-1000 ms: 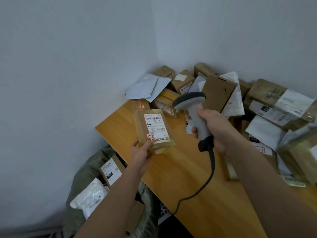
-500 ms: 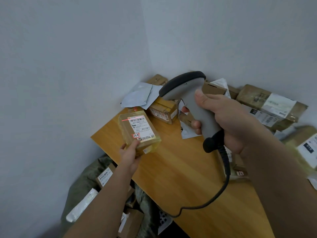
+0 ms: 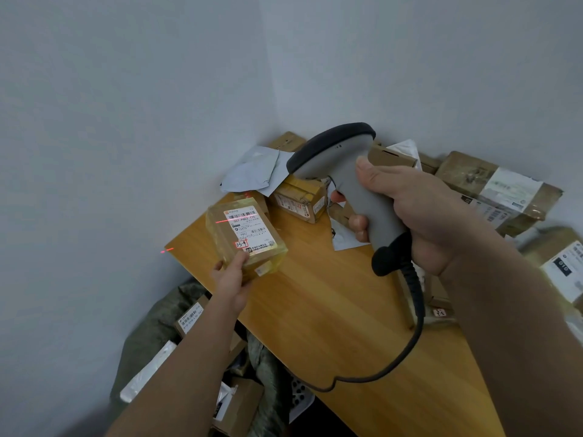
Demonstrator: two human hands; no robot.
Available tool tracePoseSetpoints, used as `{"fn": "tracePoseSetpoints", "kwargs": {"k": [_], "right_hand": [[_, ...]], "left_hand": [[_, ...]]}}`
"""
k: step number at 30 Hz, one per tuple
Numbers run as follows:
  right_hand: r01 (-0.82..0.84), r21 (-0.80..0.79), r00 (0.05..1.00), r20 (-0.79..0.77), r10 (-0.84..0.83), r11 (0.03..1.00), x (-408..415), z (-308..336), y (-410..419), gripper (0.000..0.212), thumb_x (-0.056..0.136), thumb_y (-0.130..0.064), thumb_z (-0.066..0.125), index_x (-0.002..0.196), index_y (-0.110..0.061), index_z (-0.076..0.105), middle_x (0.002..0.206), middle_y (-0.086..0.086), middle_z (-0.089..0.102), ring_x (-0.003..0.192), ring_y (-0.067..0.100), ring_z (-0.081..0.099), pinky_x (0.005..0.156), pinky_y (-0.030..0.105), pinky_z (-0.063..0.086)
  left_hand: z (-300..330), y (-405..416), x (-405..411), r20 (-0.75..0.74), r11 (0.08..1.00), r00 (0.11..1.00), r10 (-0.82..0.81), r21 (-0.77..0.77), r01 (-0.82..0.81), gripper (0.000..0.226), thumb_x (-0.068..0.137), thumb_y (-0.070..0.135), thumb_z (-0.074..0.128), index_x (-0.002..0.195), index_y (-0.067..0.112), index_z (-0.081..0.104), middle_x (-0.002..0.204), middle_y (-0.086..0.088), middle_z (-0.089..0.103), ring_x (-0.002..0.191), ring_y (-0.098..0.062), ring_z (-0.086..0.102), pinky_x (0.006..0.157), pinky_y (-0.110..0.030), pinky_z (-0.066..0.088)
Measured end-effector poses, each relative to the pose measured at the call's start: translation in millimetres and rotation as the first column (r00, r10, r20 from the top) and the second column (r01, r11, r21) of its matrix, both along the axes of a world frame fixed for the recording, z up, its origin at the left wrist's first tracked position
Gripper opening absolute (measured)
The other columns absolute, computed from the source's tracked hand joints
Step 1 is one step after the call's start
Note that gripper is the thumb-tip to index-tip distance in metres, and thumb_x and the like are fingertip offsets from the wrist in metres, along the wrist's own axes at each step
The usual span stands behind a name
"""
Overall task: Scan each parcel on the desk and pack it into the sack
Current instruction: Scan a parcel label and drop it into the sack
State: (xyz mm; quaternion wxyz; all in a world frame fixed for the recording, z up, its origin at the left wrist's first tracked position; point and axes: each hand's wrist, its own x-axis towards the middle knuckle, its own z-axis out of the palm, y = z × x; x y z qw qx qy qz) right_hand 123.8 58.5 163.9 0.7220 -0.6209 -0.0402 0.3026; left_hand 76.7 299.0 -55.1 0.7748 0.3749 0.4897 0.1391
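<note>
We're looking down over the wooden desk (image 3: 331,310), which is filling the middle of the view, its far side crowded with a heap of cardboard parcels (image 3: 498,190) lying against the wall. Below the desk's left edge the green sack (image 3: 151,339) is sitting open, with boxes and a white pouch showing inside it. Our right hand (image 3: 419,216) is wrapping tight around the grey scanner (image 3: 356,187), thumb lying along the handle and fingertips curling round the front, the black cable (image 3: 407,342) looping down over the desktop. Our left hand (image 3: 232,279) is gripping the tape-wrapped parcel (image 3: 246,236) by its near end, holding it up above the desk's left corner, label facing us. The red scan line (image 3: 233,219) is falling across the barcode near the top of the label.
</note>
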Motion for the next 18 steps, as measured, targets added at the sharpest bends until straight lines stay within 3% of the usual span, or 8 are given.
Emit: {"fn": "tracePoseSetpoints", "kwargs": {"k": [7,11,18], "right_hand": [[0.004,-0.004,1.000,-0.017,-0.004,1.000,-0.8,-4.6,9.4,0.041,0.098,-0.037,0.052,0.124,-0.005,0.055,0.101,0.013,0.059,0.051,0.012,0.052,0.051,0.024,0.046],[-0.005,-0.035,1.000,0.001,0.005,0.999,-4.6,-7.8,12.9,0.042,0.098,-0.038,0.052,0.124,-0.005,0.055,0.103,0.013,0.057,0.051,0.011,0.052,0.050,0.022,0.046],[-0.042,-0.066,0.997,0.061,0.046,0.997,-13.8,-9.7,25.7,0.035,0.099,-0.038,0.050,0.117,-0.009,0.058,0.102,0.009,0.060,0.052,0.010,0.052,0.052,0.022,0.046]], "left_hand": [[-12.2,9.3,-8.7,0.036,0.999,0.999,-0.009,-0.051,0.011,0.076,0.083,0.007,0.069,0.144,0.017,0.024,0.129,-0.011,0.050,0.108,-0.027,0.056,0.097,-0.047,0.050],[-18.3,15.9,-16.2,0.053,0.995,0.998,-0.045,-0.082,0.049,0.073,0.081,0.011,0.071,0.144,0.015,0.034,0.132,-0.012,0.053,0.112,-0.027,0.057,0.079,-0.040,0.057],[-21.7,24.9,-37.8,0.039,0.996,0.999,-0.017,-0.088,0.020,0.074,0.080,0.013,0.072,0.144,0.016,0.036,0.130,-0.011,0.056,0.113,-0.027,0.058,0.071,-0.039,0.058]]}}
